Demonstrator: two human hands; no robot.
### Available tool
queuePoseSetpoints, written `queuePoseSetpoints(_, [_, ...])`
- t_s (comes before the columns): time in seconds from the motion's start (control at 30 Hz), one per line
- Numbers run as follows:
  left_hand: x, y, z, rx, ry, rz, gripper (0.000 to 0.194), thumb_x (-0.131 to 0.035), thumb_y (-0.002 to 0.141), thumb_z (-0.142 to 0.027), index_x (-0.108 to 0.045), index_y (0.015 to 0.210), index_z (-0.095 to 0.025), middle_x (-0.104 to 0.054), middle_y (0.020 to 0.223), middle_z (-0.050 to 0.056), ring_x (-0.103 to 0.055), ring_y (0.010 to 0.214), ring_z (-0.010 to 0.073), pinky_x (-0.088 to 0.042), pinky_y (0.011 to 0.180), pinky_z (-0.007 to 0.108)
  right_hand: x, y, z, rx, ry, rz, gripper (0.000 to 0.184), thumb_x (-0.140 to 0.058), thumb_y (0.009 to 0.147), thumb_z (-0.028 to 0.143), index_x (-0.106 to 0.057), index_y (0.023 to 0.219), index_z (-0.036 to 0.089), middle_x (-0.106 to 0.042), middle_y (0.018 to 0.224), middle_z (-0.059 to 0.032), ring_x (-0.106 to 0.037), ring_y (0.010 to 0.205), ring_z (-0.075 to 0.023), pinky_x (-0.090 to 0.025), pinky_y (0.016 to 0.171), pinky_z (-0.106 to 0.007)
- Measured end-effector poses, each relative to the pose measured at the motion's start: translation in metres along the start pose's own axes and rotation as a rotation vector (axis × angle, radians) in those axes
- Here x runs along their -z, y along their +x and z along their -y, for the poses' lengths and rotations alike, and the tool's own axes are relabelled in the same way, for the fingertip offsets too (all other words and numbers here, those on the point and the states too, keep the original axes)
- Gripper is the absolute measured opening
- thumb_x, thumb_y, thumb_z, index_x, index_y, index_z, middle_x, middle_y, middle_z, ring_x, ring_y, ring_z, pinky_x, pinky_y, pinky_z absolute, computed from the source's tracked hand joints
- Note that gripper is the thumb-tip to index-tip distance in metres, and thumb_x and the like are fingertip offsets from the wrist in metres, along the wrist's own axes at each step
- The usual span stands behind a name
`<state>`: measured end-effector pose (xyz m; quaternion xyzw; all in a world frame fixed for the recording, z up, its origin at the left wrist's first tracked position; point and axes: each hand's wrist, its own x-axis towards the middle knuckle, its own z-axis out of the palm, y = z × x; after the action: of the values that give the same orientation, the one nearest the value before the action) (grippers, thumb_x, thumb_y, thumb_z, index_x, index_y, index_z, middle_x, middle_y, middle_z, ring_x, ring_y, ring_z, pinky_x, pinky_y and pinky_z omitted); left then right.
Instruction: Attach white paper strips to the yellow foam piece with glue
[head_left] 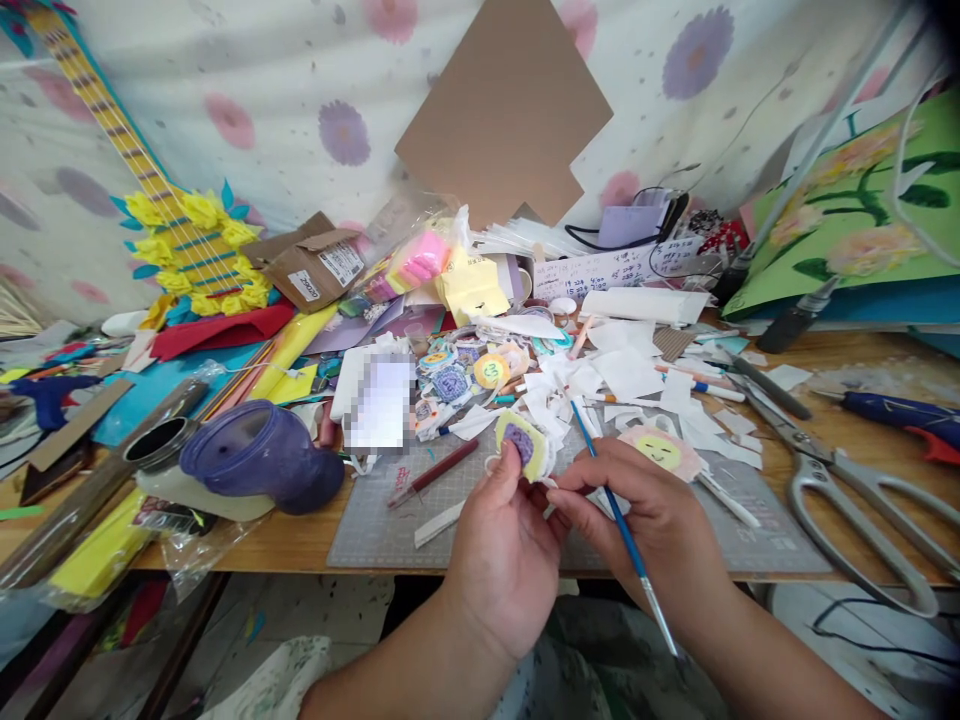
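Low in the centre of the frame, the left hand (504,545) grips a small yellow-and-purple craft piece (534,448) between thumb and fingers. The right hand (654,505) holds a blue brush (624,528), its fingertips pinched together at the piece's lower edge. At left stand an open jar (180,496) – dark inside – and a purple tub (300,470), contents unclear. Upper centre-left, a clear bag (390,225) holds bright pink material – beside a cardboard box (304,275).

A yellow craft guitar (196,238) stands before flowered cloth (292,60), left of a cardboard box (324,268)
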<state>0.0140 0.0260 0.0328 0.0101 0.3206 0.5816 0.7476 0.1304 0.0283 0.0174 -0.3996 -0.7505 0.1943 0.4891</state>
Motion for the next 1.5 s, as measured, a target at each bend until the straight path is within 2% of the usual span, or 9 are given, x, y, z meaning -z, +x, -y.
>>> queuePoseSetpoints(0.17, [0.004,0.001,0.003,-0.024,0.03,0.04,0.025,-0.049,0.095,-0.031,-0.062,0.112,-0.019,-0.064,0.115,0.008,-0.063,0.092,0.0154,-0.054,0.07,0.022,-0.002,0.0,0.001,-0.067,-0.019,-0.019,0.012,-0.063,0.084,0.016,-0.062,0.072,0.018,-0.056,0.065,0.002,-0.053,0.062,-0.0107,-0.04,0.058,-0.021])
queuePoseSetpoints(0.33, [0.009,0.004,0.002,-0.063,0.097,0.066,0.016,-0.058,0.09,-0.028,-0.064,0.1,-0.018,-0.066,0.103,0.006,-0.062,0.081,0.0123,-0.052,0.067,0.021,0.003,0.004,0.001,-0.114,0.013,-0.007,0.013,-0.062,0.082,0.016,-0.061,0.071,0.02,-0.057,0.065,0.0028,-0.053,0.061,-0.0117,-0.041,0.056,-0.022])
queuePoseSetpoints(0.5, [0.011,0.005,-0.002,-0.072,0.161,-0.005,0.01,-0.065,0.084,-0.023,-0.062,0.092,-0.017,-0.065,0.098,0.005,-0.061,0.077,0.0124,-0.05,0.065,0.022,0.013,0.007,-0.003,-0.142,0.037,-0.012,0.006,-0.067,0.08,0.02,-0.062,0.076,0.022,-0.059,0.066,0.0024,-0.057,0.061,-0.0132,-0.046,0.057,-0.023])
queuePoseSetpoints(0.57, [0.009,0.005,-0.003,-0.051,0.137,-0.076,0.009,-0.064,0.085,-0.022,-0.062,0.092,-0.017,-0.064,0.088,0.003,-0.059,0.068,0.0108,-0.049,0.061,0.022,0.019,0.003,-0.006,-0.113,0.042,-0.033,0.004,-0.064,0.083,0.022,-0.064,0.087,0.023,-0.063,0.073,0.0007,-0.061,0.067,-0.0145,-0.049,0.06,-0.023])
queuePoseSetpoints(0.73, [0.005,0.003,-0.006,-0.046,0.112,-0.172,0.009,-0.061,0.088,-0.022,-0.063,0.095,-0.016,-0.062,0.075,0.001,-0.057,0.058,0.0091,-0.048,0.056,0.022,0.04,-0.015,-0.01,-0.053,0.167,-0.016,0.033,-0.043,0.098,0.03,-0.055,0.128,0.033,-0.065,0.112,-0.0023,-0.064,0.096,-0.0167,-0.052,0.082,-0.027])
queuePoseSetpoints(0.83, [0.007,0.002,-0.008,-0.07,0.113,-0.177,0.008,-0.06,0.088,-0.021,-0.063,0.092,-0.015,-0.063,0.075,0.002,-0.059,0.059,0.0095,-0.049,0.057,0.022,0.049,-0.023,-0.008,0.003,0.119,-0.024,0.03,-0.043,0.097,0.037,-0.061,0.122,0.033,-0.067,0.108,-0.0022,-0.064,0.096,-0.0197,-0.054,0.083,-0.03])
queuePoseSetpoints(0.93, [0.008,0.001,-0.008,-0.071,0.12,-0.168,0.006,-0.061,0.087,-0.02,-0.062,0.09,-0.015,-0.063,0.072,0.002,-0.06,0.06,0.0102,-0.05,0.057,0.022,0.051,-0.023,-0.002,0.07,-0.024,-0.04,0.024,-0.052,0.092,0.028,-0.066,0.111,0.031,-0.072,0.097,-0.0021,-0.067,0.095,-0.0226,-0.057,0.081,-0.031])
queuePoseSetpoints(1.17, [0.007,-0.002,-0.006,-0.069,0.125,-0.141,0.007,-0.064,0.084,-0.019,-0.06,0.088,-0.014,-0.063,0.07,0.002,-0.06,0.058,0.0105,-0.051,0.059,0.024,0.044,-0.011,0.012,0.17,-0.094,-0.026,0.027,-0.054,0.088,0.019,-0.066,0.11,0.03,-0.074,0.096,-0.003,-0.071,0.085,-0.0234,-0.06,0.066,-0.028])
queuePoseSetpoints(1.5, [0.014,0.002,-0.008,-0.193,0.255,-0.047,0.021,-0.074,0.073,-0.02,-0.062,0.09,-0.015,-0.068,0.085,0.003,-0.06,0.065,0.0115,-0.05,0.061,0.024,0.046,-0.009,0.012,0.262,-0.161,0.045,0.026,-0.056,0.087,0.016,-0.068,0.107,0.027,-0.074,0.096,-0.0052,-0.071,0.087,-0.0227,-0.061,0.073,-0.029])
